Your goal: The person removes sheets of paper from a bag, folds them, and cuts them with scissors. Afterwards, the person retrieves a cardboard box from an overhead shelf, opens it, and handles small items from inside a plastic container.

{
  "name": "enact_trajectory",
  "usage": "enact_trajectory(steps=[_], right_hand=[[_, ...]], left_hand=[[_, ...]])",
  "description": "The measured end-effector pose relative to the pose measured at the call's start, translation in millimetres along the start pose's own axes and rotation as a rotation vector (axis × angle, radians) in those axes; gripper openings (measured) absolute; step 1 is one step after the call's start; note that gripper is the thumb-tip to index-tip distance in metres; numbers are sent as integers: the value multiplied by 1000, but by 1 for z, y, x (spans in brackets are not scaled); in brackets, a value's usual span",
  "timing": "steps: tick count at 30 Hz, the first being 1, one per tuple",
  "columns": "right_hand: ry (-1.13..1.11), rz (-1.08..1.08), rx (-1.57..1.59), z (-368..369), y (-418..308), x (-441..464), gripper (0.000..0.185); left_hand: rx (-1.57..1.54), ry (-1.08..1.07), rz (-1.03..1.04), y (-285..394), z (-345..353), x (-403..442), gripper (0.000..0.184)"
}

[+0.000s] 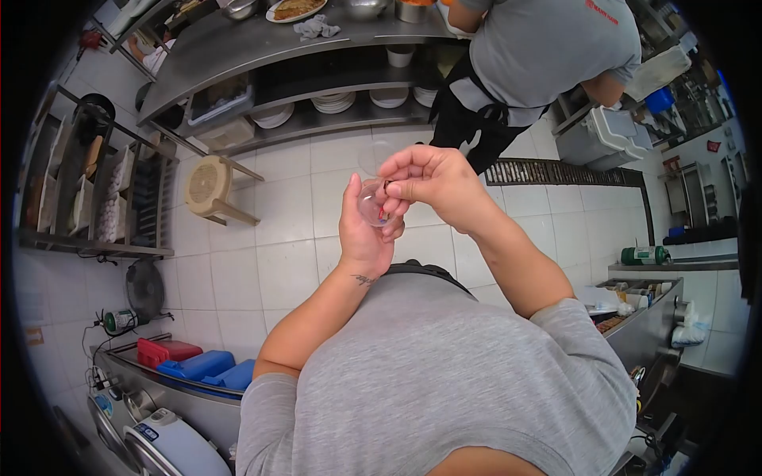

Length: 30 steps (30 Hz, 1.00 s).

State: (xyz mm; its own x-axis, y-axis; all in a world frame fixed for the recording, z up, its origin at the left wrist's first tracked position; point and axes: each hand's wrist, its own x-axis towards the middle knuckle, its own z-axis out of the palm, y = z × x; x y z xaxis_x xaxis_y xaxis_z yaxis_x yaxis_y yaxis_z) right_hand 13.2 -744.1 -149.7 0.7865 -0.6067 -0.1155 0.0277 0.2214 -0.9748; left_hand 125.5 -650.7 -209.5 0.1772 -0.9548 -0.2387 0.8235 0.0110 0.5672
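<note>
In front of my waist, my left hand is wrapped round a small clear plastic cup. A round clear lid seems to stand up from the cup's far side. Small red and blue bits show low in the cup, too small to name. My right hand is closed in a pinch right at the cup's rim. Something tiny and dark shows by its fingertips, but I cannot make out what it is.
Ahead is a steel counter with a plate of food, a grey cloth and stacked plates below. A co-worker stands at the right. A beige stool and a floor drain grate are nearby.
</note>
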Motion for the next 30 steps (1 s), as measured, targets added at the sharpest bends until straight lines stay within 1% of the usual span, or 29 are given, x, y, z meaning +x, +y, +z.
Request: enact_trajectory(steps=[5,8,11,13,14,16,19,23,29,30], right_hand=[[-8,23,107,-3,3,-5,25],[-7,62,241,-2,5,-10,28],[6,174,484,-3,10,-13,31],[13,184,555,-6,18,-13,32],[15,188,590,-6,20,-13,33],[43,207,606,-6,21,-15,33],[70,206,571,-3,20,-17,33],[92,205,536,-3,22,-20,31],[87,224,680,-4,21,-20,29],[88,210,642,-3,22,-20,29]], left_hand=[[13,19,16,-4,-1,-4,46],[-3,45,5,-5,0,-6,44],[-31,97,-16,-7,3,-9,42],[-54,132,-22,-8,2,-9,41],[-62,111,-25,-10,0,-9,40],[-77,68,-32,-13,-4,-8,39],[-57,120,-35,-14,0,-9,40],[-44,91,-35,-16,-2,-9,40],[-42,115,-35,-17,1,-10,39],[-34,125,-36,-16,4,-10,38]])
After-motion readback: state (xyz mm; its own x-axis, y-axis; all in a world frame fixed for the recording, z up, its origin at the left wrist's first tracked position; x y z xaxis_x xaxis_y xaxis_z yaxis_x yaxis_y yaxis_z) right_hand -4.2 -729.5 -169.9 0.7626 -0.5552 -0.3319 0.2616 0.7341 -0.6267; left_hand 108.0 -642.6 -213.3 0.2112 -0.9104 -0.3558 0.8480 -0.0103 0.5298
